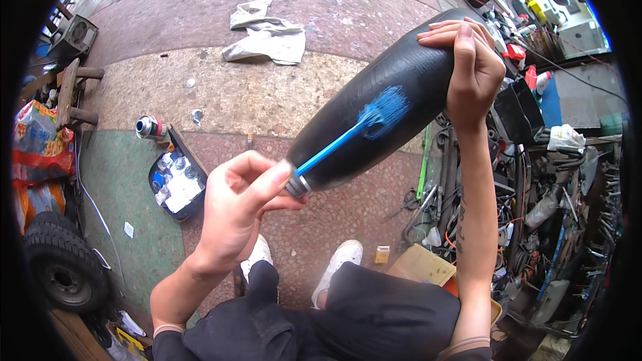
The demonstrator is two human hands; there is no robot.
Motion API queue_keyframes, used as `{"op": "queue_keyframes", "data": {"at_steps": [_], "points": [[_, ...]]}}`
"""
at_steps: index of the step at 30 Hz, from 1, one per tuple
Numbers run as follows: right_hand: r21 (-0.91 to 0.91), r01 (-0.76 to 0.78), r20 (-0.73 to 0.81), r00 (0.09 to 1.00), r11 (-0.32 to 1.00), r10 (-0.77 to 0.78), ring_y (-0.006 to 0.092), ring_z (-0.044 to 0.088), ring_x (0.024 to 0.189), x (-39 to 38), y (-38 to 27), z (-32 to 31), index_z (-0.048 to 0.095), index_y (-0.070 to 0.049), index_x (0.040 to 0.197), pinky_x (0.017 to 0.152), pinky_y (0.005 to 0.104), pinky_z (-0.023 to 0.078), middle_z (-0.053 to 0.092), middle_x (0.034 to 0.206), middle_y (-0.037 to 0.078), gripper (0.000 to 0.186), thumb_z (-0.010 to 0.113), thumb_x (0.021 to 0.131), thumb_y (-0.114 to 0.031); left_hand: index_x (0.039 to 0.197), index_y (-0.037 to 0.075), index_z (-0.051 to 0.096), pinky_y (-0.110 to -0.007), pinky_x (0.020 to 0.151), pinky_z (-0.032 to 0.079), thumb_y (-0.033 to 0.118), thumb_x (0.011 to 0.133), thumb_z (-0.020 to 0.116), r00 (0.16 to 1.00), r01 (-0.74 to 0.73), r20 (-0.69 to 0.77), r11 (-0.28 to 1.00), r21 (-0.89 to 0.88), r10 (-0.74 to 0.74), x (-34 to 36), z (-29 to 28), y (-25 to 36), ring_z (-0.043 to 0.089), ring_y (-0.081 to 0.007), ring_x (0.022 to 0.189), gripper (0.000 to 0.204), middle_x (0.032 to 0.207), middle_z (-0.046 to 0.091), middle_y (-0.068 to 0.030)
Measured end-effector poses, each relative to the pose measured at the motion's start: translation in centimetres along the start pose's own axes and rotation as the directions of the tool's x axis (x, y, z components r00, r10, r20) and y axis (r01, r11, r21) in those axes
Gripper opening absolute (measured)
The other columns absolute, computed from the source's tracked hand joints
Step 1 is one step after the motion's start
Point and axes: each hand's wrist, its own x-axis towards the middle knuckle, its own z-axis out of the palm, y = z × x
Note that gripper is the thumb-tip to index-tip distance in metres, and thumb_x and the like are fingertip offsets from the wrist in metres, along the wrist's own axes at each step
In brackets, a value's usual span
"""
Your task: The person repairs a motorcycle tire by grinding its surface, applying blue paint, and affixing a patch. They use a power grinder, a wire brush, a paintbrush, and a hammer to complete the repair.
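A black inflated inner tube [334, 117] slants across the middle, bulging toward the upper right. The fingers of my right hand [471, 70] wrap over its upper end. In my left hand [241, 200], pinched between thumb and fingers, is a glue brush with a silver screw cap [299, 186] and a blue-coated stem [328, 148]. The brush's tip rests on a rough blue patch of glue [388, 110] on the rubber. To the left, an opened tin [148, 127] lies tilted beside a dark tray [175, 212] with small white and blue pieces.
A white rag [267, 37] lies on the paving ahead. On the left are a wooden stool [70, 93] and a small wheel with a tyre [65, 267]. Tools and cables crowd the right, near a green strip [423, 167]. A small yellow box [382, 255] sits near my shoes.
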Motion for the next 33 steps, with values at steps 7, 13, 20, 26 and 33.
{"op": "queue_keyframes", "data": {"at_steps": [7, 13, 20, 26, 33], "points": [[0.022, -0.001, -0.005, 1.000, 1.000, 0.001, 0.0191, 0.069, 0.080, 0.2, 0.2, 0.1, 0.075, -0.003, 0.071, 0.091, 0.0340, 0.046, 0.075, 0.076, 0.008, 0.043, 0.047, 0.101, -0.014, 0.098, -0.001, 0.058, -0.037, 0.072, 0.065, 0.015, 0.095, 0.067, 0.997, -0.080, -0.014, 0.992, -0.097, 0.079, -3.8, -2.2, 1.3, 0.075, -0.0244, 0.079, 0.019, 0.091, 0.073, -0.0182], [0.018, -0.002, -0.007, 1.000, 1.000, 0.002, 0.0197, 0.069, 0.081, 0.1, 0.2, 0.3, 0.076, -0.004, 0.071, 0.093, 0.0355, 0.044, 0.075, 0.077, 0.007, 0.043, 0.046, 0.100, -0.015, 0.098, -0.005, 0.062, -0.034, 0.073, 0.064, 0.010, 0.095, 0.071, 0.995, -0.062, 0.071, 0.996, -0.065, 0.067, 0.0, 2.6, 2.8, 0.074, -0.0226, 0.080, 0.018, 0.093, 0.073, -0.0189], [0.035, 0.018, -0.008, 1.000, 0.999, -0.017, 0.0193, 0.068, 0.076, 0.1, 0.1, 0.6, 0.075, -0.003, 0.070, 0.091, 0.0346, 0.045, 0.074, 0.075, 0.007, 0.042, 0.047, 0.100, -0.014, 0.097, 0.000, 0.058, -0.032, 0.071, 0.065, 0.016, 0.098, 0.066, 0.997, -0.057, -0.039, 0.987, 0.147, 0.064, -0.9, 0.2, -0.6, 0.074, -0.0229, 0.078, 0.018, 0.089, 0.072, -0.0151], [0.044, -0.016, -0.012, 1.000, 0.999, 0.016, 0.0191, 0.069, 0.077, 0.3, 0.2, 0.6, 0.076, -0.003, 0.070, 0.091, 0.0343, 0.045, 0.075, 0.075, 0.007, 0.043, 0.047, 0.100, -0.013, 0.096, 0.002, 0.055, -0.030, 0.062, 0.058, 0.029, 0.093, 0.071, 0.988, -0.005, -0.151, 0.995, 0.098, 0.020, -5.2, -2.9, -0.9, 0.069, -0.0209, 0.069, 0.031, 0.081, 0.066, -0.0095], [0.020, -0.028, -0.011, 1.000, 0.999, 0.028, 0.0217, 0.070, 0.081, 0.1, -0.4, -0.1, 0.074, -0.003, 0.069, 0.094, 0.0374, 0.045, 0.074, 0.075, 0.007, 0.042, 0.045, 0.100, -0.010, 0.108, 0.002, 0.051, -0.036, 0.078, 0.062, 0.030, 0.095, 0.069, 0.974, -0.117, -0.212, 0.981, -0.152, 0.083, -6.3, -5.3, -1.7, 0.072, -0.0245, 0.084, 0.035, 0.093, 0.069, -0.0149]]}}
